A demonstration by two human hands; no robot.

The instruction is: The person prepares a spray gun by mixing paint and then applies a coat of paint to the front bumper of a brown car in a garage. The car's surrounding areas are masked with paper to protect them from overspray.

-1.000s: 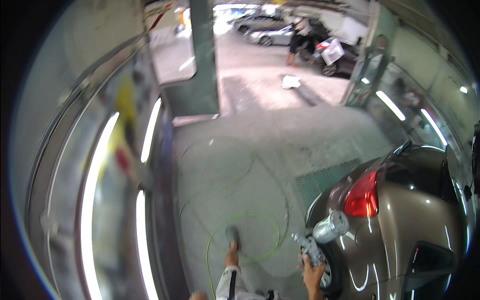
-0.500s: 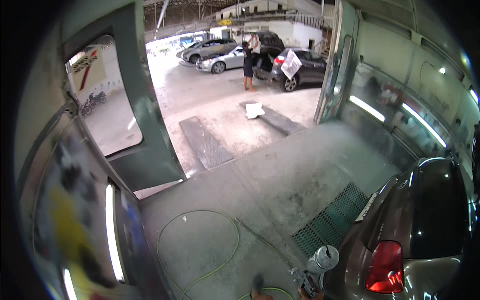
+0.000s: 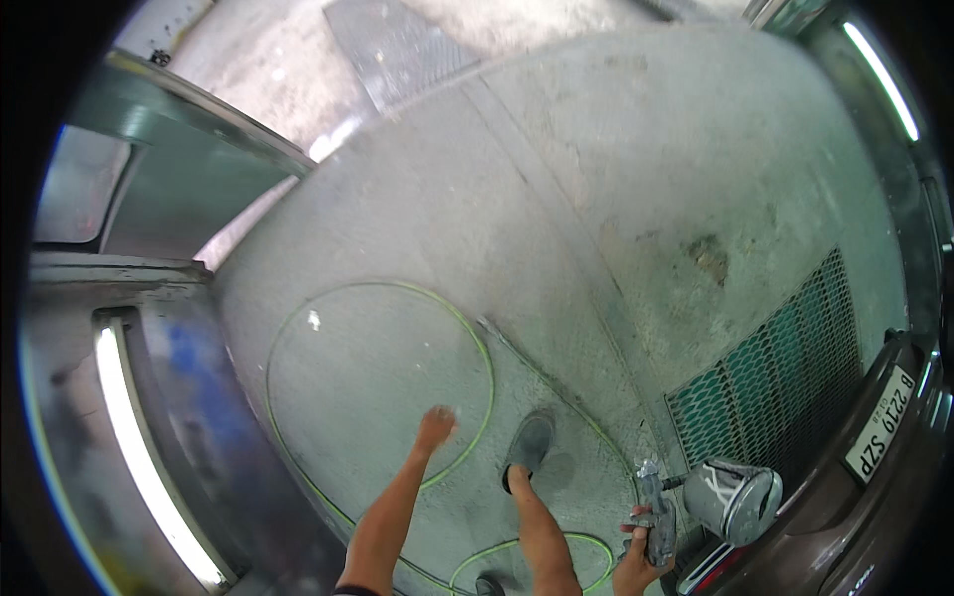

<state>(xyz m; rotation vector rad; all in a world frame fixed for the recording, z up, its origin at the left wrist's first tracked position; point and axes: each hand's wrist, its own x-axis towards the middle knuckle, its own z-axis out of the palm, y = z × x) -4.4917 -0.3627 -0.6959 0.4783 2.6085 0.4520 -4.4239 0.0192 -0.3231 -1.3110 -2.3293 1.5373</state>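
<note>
My right hand (image 3: 641,566) is wrapped round the handle of a metal spray gun (image 3: 657,512) at the lower right. The gun's round grey paint cup (image 3: 733,500), marked with pale streaks, sits to its right, close by the car's rear bumper. A yellow-green air hose (image 3: 586,422) runs over the floor toward the gun. My left hand (image 3: 435,427) hangs over a loop of that hose, touching nothing that I can see. Its fingers are blurred, so I cannot make out whether they are spread or curled.
At the lower right is the dark car (image 3: 845,531). A metal floor grate (image 3: 770,368) lies beside it. My shod foot (image 3: 530,442) stands near the hose. A lit tube lamp (image 3: 154,457) runs along the left wall, by a door (image 3: 189,189). A ramp plate (image 3: 397,50) lies beyond the threshold.
My view has tipped down from the yard and parked cars to the floor. My left arm has come into sight. The spray gun, still in my right hand, shows more fully.
</note>
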